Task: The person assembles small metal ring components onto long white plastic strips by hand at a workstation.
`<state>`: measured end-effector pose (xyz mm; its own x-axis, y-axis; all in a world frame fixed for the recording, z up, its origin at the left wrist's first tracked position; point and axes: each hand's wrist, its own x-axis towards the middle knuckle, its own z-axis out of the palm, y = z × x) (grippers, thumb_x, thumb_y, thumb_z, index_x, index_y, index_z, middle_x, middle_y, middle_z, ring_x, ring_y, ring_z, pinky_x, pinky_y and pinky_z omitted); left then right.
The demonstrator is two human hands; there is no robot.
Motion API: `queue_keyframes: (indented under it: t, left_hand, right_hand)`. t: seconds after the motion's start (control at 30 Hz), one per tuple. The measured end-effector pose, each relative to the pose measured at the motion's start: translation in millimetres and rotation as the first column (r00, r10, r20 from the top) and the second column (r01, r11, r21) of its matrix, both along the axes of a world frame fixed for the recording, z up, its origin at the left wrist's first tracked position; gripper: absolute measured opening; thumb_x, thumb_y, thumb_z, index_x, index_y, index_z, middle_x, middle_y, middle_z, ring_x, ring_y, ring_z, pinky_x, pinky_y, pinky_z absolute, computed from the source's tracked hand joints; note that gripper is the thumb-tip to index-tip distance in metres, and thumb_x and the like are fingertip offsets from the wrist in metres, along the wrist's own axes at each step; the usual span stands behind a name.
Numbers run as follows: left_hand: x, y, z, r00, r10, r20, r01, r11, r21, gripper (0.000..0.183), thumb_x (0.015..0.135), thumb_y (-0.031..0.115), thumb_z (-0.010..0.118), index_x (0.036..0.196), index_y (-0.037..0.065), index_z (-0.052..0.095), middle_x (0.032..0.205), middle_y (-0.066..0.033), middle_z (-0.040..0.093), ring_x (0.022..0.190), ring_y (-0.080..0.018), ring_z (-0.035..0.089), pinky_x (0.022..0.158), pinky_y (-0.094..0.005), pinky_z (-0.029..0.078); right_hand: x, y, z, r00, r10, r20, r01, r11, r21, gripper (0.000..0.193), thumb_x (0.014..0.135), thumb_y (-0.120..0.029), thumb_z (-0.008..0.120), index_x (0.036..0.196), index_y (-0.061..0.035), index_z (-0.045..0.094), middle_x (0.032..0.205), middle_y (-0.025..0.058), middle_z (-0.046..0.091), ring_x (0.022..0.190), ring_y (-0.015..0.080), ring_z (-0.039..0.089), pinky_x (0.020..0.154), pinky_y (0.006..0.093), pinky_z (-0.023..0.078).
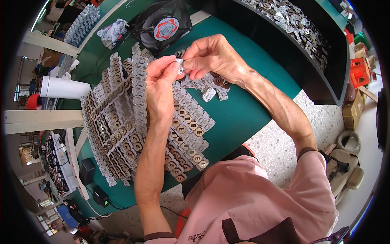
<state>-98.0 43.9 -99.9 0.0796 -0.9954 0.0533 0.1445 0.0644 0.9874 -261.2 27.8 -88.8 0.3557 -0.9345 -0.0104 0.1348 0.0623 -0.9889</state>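
Observation:
Both hands meet above the green tabletop, close to the black fan. A small clear plastic part [178,62] is pinched between the fingertips of my left hand [161,83]. My right hand [217,59] has its thumb and fingers closed at the right side of that same part; whether a further tiny piece is between them I cannot make out. Under my right hand lies a loose pile of clear plastic parts [209,94], some with brown discs. Beside and beneath my left forearm, long rows of assembled clear parts with brass-coloured discs [118,118] cover the table.
A black fan [165,27] stands at the back, with a crumpled plastic bag [113,33] to its left. At the right is a black bin [340,87] holding many small parts. A white cylinder [65,88] and black power adapters [100,196] are at the left edge.

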Motion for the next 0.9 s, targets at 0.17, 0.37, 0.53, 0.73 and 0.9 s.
queue_keyframes:
  t: [0.17,0.37,0.53,0.73,0.9]
  left_hand:
    - [0,1,1,1.0,0.001,-0.017,-0.001,1.0,-0.012,0.015,0.08,0.002,0.065,0.094,-0.002,0.064,0.084,-0.008,0.065,0.069,-0.0129,0.061,0.064,-0.0249,0.052]
    - [-1,3,3,1.0,-0.008,-0.021,0.008,1.0,0.0,0.015,0.081,0.003,0.064,0.095,-0.002,0.064,0.085,-0.0082,0.065,0.07,-0.013,0.061,0.065,-0.0258,0.054]
    - [-3,3,9,0.996,-0.086,-0.026,0.087,0.996,0.024,0.018,0.082,0.006,0.064,0.099,0.001,0.06,0.089,-0.0058,0.062,0.075,-0.0114,0.06,0.068,-0.0244,0.052]
    - [2,1,5,0.99,-0.14,-0.02,0.141,0.989,0.033,0.017,0.081,0.007,0.066,0.096,-0.001,0.063,0.087,-0.0065,0.064,0.074,-0.0124,0.062,0.066,-0.0261,0.053]
    - [3,1,7,0.979,-0.204,-0.02,0.204,0.978,0.033,0.018,0.083,0.006,0.063,0.098,-0.002,0.063,0.09,-0.0087,0.064,0.078,-0.0133,0.063,0.069,-0.027,0.054]
  right_hand:
    - [4,2,1,0.996,-0.035,0.082,0.035,0.999,-0.007,0.007,0.076,-0.002,0.068,0.078,0.0037,0.065,0.07,0.0126,0.066,0.059,0.0163,0.065,0.055,0.0248,0.054]
    - [4,2,0,0.996,-0.041,0.076,0.041,0.999,-0.003,0.01,0.076,-0.005,0.069,0.08,0.0038,0.066,0.069,0.0114,0.065,0.06,0.0158,0.065,0.057,0.0247,0.055]
    - [-2,-3,-3,0.997,-0.043,0.062,0.044,0.999,-0.009,0.012,0.077,-0.01,0.071,0.082,-0.0002,0.067,0.073,0.0087,0.066,0.061,0.0129,0.064,0.054,0.0218,0.052]
    - [-4,-4,-4,0.998,-0.01,0.058,0.01,1.0,-0.006,0.015,0.077,-0.014,0.071,0.083,-0.0008,0.067,0.073,0.0075,0.066,0.062,0.0122,0.063,0.054,0.0218,0.052]
    - [-7,-3,-2,0.999,-0.013,0.032,0.013,1.0,-0.013,0.018,0.077,-0.015,0.072,0.085,0.0,0.067,0.073,0.0073,0.066,0.061,0.0113,0.062,0.055,0.0214,0.051]
